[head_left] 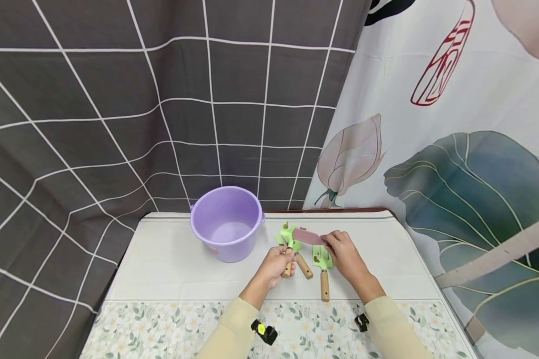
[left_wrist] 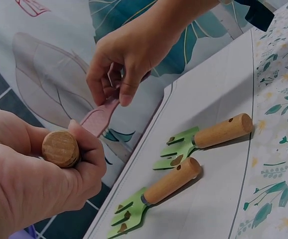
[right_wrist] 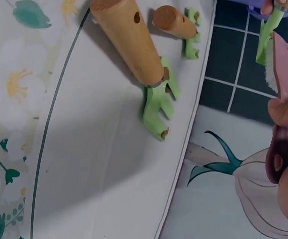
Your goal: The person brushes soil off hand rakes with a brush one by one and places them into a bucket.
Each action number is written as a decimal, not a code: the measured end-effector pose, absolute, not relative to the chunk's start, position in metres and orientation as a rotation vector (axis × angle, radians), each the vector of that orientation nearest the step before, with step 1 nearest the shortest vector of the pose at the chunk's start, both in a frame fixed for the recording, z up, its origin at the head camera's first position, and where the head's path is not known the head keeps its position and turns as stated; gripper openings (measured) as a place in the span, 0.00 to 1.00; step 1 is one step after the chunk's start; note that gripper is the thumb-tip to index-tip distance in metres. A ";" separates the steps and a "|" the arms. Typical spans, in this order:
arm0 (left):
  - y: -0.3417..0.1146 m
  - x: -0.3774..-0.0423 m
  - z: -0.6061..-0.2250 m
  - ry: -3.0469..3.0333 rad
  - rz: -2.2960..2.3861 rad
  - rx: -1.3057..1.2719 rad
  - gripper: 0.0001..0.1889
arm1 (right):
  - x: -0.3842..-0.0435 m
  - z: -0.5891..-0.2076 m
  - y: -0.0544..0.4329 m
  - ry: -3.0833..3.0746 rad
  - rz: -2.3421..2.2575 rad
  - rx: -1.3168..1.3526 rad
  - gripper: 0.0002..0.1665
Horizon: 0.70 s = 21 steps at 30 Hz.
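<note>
Cream sleeves (head_left: 231, 331) lie nearest the head camera, at its bottom edge, each cuff carrying a black device (head_left: 265, 332). At far left hangs a dark grey curtain (head_left: 117, 94) with white grid lines. Next along, a lilac bucket (head_left: 233, 253) stands upright on the table (head_left: 161, 259), near its back edge.

To the bucket's right, the left hand (head_left: 276, 264) has its fingers curled round the wooden handle of a green fork (head_left: 289, 240), raised above the table. The left wrist view shows only the round butt of that handle; the head view shows the green prongs, with a brown patch on them.

Just beyond, a second fork (head_left: 303, 266) lies on the table, partly covered in the head view by the held one. Above it, a pink brush (head_left: 307, 236) points at the raised fork. Only the right wrist view reveals its white bristles, turned towards the green metal; whether they touch I cannot tell. A third fork (head_left: 325, 279) lies further right. Both lying forks have brown patches on their prongs and a hole near the handle's end, clearest from the left wrist.

Rightmost, the right hand (head_left: 347, 254) pinches the brush's handle between thumb and fingers. Behind hangs a white drape (head_left: 386, 65) printed with flowers and leaves.
</note>
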<state>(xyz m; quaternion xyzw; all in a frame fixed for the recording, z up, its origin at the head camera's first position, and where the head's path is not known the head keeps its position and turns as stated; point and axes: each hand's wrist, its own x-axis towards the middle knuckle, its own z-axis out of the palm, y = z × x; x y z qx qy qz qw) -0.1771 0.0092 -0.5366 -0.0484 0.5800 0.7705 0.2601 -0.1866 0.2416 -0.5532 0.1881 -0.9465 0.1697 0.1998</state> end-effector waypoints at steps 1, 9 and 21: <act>0.009 -0.177 -0.537 1.573 2.087 -0.128 0.26 | -0.187 -0.553 0.242 -2.646 0.469 0.521 0.15; 0.010 -0.176 -0.539 1.572 2.083 -0.116 0.25 | -0.186 -0.553 0.243 -2.630 0.447 0.499 0.13; 0.010 -0.174 -0.538 1.589 2.049 -0.123 0.24 | -0.184 -0.551 0.246 -2.651 0.431 0.416 0.18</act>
